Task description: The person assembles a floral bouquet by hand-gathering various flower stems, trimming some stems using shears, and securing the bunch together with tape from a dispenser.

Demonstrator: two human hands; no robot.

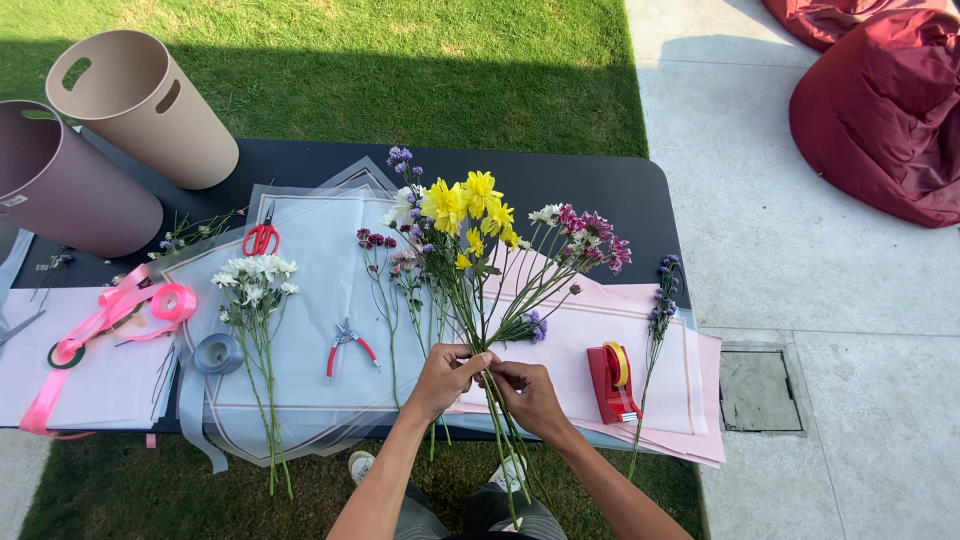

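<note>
My left hand [445,375] and my right hand [528,393] meet at the near table edge, both closed around the green stems [478,310] of a mixed bunch. The bunch fans upward: yellow flowers [468,205] in the middle, pink ones [590,235] to the right, small purple ones [402,160] at the top left. The stem ends hang below my hands over the grass. White flowers [255,280] lie loose on the translucent wrapping sheet [320,270] to the left.
Red-handled scissors [261,238], red pliers [345,345], a grey ribbon roll [218,353], pink ribbon [160,300] and a red tape dispenser [612,382] lie on the black table [600,185]. Two tipped buckets [140,105] sit at back left. Red beanbags [880,110] are on the paving.
</note>
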